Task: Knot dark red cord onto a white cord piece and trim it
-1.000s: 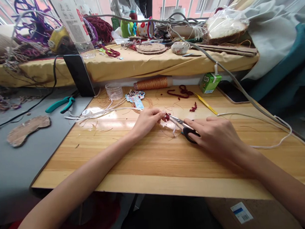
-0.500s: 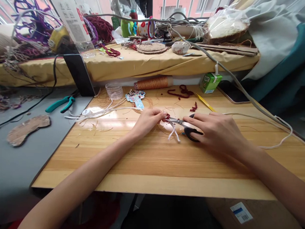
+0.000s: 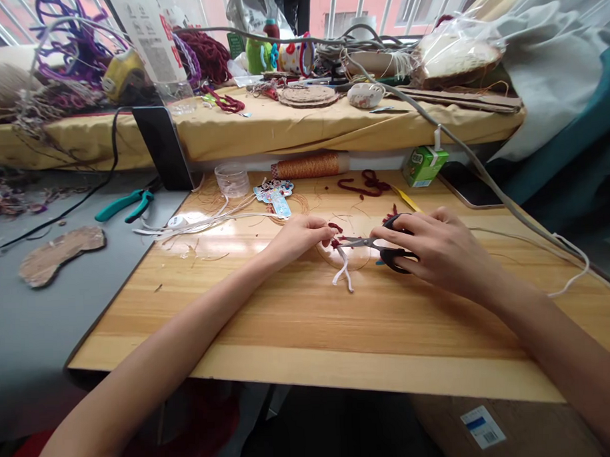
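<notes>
My left hand [image 3: 308, 234] pinches a small piece of dark red yarn [image 3: 336, 229] near the middle of the wooden board [image 3: 288, 322]. White cord ends [image 3: 342, 274] hang down from the yarn piece onto the board. My right hand [image 3: 436, 247] has its fingers in the black handles of the scissors [image 3: 368, 242]. The scissor blades point left, and their tips are at the yarn by my left fingertips. Dark red yarn bits [image 3: 390, 214] lie behind the scissors, partly hidden by my right hand.
Behind my hands are a clear round container [image 3: 232, 181], an orange thread spool [image 3: 310, 165], a green drink carton [image 3: 425, 165] and a phone [image 3: 468, 185]. Teal pliers [image 3: 127, 205] lie at the left. A grey cable [image 3: 462, 143] crosses the right side.
My right hand and the scissors have shifted slightly right, away from my left hand. More dark red yarn shows by my left fingertips, and the white cord ends have swung left.
</notes>
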`<state>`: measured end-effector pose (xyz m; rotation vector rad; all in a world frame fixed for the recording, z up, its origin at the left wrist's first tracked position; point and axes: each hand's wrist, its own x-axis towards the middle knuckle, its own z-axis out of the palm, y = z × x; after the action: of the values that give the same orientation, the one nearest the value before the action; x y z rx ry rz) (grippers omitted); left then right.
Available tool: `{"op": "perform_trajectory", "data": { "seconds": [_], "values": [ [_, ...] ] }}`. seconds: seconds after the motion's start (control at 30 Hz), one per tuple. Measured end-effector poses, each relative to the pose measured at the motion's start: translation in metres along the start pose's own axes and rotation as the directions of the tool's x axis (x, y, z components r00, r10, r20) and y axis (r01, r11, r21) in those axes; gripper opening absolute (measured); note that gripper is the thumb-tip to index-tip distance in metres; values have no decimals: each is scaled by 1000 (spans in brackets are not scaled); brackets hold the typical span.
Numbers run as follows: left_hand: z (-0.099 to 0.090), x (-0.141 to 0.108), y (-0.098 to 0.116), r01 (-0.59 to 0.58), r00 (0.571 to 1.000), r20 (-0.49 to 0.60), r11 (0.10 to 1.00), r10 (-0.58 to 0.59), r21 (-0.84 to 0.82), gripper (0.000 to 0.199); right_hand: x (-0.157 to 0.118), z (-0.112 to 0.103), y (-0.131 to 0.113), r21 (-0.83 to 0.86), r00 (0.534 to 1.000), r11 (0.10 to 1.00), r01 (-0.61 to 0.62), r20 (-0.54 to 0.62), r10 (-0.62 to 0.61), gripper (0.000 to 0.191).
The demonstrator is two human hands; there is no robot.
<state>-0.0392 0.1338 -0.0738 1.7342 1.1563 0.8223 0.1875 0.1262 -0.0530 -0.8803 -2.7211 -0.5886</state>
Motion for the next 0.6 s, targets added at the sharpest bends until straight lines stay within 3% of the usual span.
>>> {"op": "perform_trajectory", "data": {
  "seconds": [0.27,0.6],
  "values": [
    [-6,-1,5,62,991,115,995,-71,78,24,3,2,-5,28,998,998,61,-34,-60,29],
    [-4,-1,9,92,988,104,976,-114,200,24,4,-4,-9,-107,988,983,148,-37,-153,30]
  ]
}}
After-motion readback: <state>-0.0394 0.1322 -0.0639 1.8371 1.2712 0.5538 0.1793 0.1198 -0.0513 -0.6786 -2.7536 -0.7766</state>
